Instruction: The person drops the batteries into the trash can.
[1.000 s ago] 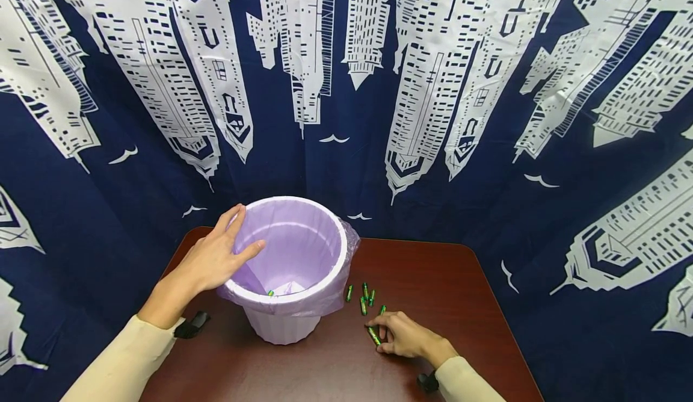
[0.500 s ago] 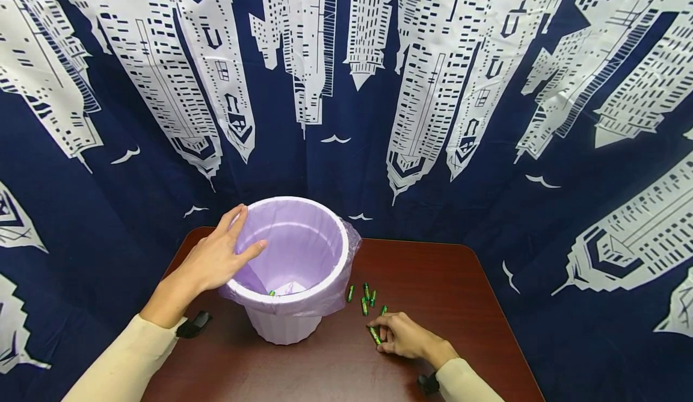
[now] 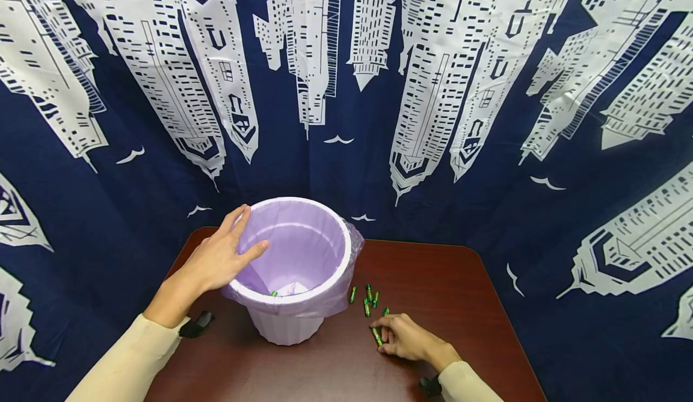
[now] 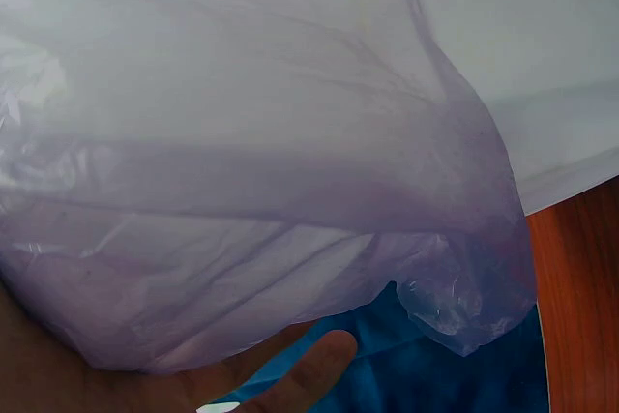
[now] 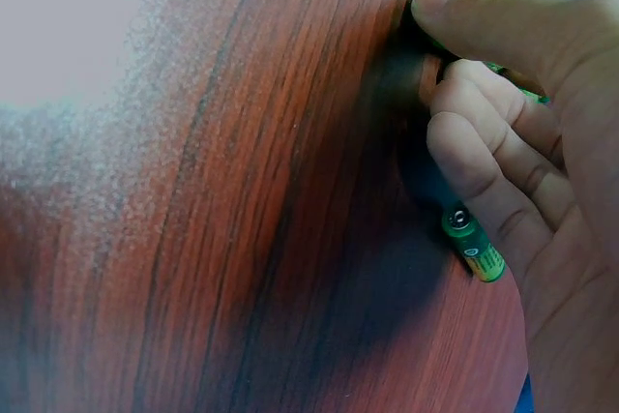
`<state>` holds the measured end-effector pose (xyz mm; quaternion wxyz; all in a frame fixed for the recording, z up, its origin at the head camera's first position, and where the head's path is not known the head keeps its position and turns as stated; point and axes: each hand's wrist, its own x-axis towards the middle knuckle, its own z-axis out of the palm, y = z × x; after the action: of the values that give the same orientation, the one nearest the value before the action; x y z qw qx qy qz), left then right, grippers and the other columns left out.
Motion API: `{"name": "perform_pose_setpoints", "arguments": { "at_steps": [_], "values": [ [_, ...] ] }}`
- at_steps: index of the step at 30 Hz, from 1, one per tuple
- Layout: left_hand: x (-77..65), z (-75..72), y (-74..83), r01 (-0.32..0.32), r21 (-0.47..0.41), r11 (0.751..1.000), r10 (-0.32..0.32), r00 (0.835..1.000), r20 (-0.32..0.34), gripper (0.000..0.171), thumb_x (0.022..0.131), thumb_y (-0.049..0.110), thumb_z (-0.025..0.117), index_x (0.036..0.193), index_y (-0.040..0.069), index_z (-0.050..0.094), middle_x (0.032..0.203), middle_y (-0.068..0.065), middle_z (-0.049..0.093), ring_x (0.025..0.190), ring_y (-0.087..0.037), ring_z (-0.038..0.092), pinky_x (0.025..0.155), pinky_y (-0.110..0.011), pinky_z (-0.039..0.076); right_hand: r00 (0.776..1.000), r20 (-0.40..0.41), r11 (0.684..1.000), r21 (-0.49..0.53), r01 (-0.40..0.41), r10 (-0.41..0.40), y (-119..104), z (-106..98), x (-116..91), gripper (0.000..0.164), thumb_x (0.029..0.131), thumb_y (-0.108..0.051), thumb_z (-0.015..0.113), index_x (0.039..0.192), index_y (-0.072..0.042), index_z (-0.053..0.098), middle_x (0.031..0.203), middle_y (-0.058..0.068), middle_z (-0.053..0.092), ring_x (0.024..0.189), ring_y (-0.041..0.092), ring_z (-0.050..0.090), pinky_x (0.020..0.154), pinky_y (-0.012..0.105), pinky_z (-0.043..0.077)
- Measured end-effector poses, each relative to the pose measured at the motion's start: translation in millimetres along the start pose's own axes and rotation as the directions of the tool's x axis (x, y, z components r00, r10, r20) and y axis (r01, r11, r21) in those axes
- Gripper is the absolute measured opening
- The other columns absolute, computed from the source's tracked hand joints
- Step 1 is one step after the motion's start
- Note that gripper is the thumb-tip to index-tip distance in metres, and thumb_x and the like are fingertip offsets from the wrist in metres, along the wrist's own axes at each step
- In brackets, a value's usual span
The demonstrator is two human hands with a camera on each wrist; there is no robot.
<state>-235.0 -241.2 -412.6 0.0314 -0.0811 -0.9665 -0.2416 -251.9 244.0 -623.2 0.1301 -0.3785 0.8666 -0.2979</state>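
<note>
Only the head view shifts slightly, right hand (image 3: 404,336) pinching one green battery (image 3: 377,336), left hand (image 3: 221,257) spread wide on bin rim (image 3: 348,248), counter (image 3: 433,281) beneath.

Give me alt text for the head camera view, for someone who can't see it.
A person's right hand pinches a small green battery at a reddish-brown table, with several loose batteries lying nearby. The left hand rests at the edge of a bag-lined, pale purple bin, before a navy cloth printed with upside-down white skyscrapers.
</note>
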Motion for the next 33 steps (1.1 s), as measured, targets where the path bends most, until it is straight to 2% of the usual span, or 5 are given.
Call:
{"name": "perform_pose_setpoints", "arguments": {
  "at_steps": [7,13,19,27,33],
  "values": [
    [2.2,1.6,-0.5,0.000,-0.006,1.000,0.000,1.000,-0.005,0.108,0.112,0.077,0.054,0.187,0.009,0.016,0.197,-0.016,0.014,0.158,-0.062,0.055,0.122,-0.082,0.050,1.000,-0.022,1.000,-0.013,0.011,-0.012,0.7,-2.1,-2.5,0.042,0.101,-0.007,0.091,0.140,0.004,0.077,0.096,0.004,0.076,0.075,-0.006,0.060,0.066,0.015,0.057],
    [0.9,2.1,-0.8,0.003,-0.011,1.000,-0.003,1.000,0.000,0.109,0.112,0.078,0.055,0.188,0.011,0.015,0.197,-0.015,0.014,0.158,-0.062,0.054,0.122,-0.082,0.050,0.999,-0.042,0.999,0.025,-0.022,0.023,0.2,-4.4,-3.2,0.045,0.102,-0.007,0.090,0.143,0.004,0.076,0.098,0.002,0.074,0.077,-0.007,0.063,0.069,0.017,0.060],
    [0.1,1.4,-1.3,0.001,-0.006,1.000,-0.001,1.000,0.001,0.108,0.112,0.077,0.054,0.188,0.010,0.014,0.197,-0.017,0.014,0.160,-0.063,0.050,0.122,-0.085,0.047,0.994,-0.110,0.999,0.047,0.009,-0.003,-3.5,-14.0,-0.3,0.046,0.102,-0.008,0.091,0.144,0.005,0.075,0.101,0.008,0.075,0.079,-0.006,0.062,0.069,0.019,0.060],
    [1.6,1.3,-0.7,-0.010,-0.014,1.000,0.010,1.000,-0.009,0.108,0.113,0.076,0.055,0.187,0.009,0.016,0.197,-0.017,0.015,0.161,-0.062,0.050,0.124,-0.085,0.046,0.967,-0.245,0.998,-0.030,0.061,-0.067,-11.1,-41.1,3.6,0.047,0.100,-0.011,0.093,0.140,0.007,0.076,0.104,0.009,0.076,0.079,0.001,0.065,0.069,0.024,0.062],
    [1.0,1.3,-0.5,-0.005,-0.011,1.000,0.005,1.000,0.002,0.108,0.113,0.076,0.054,0.187,0.009,0.015,0.197,-0.017,0.014,0.160,-0.063,0.051,0.123,-0.084,0.047,0.937,-0.340,0.996,-0.071,0.056,-0.077,-25.0,-63.7,9.0,0.047,0.098,-0.015,0.096,0.140,-0.003,0.079,0.106,0.006,0.076,0.081,0.007,0.068,0.071,0.024,0.062]
  ]
}}
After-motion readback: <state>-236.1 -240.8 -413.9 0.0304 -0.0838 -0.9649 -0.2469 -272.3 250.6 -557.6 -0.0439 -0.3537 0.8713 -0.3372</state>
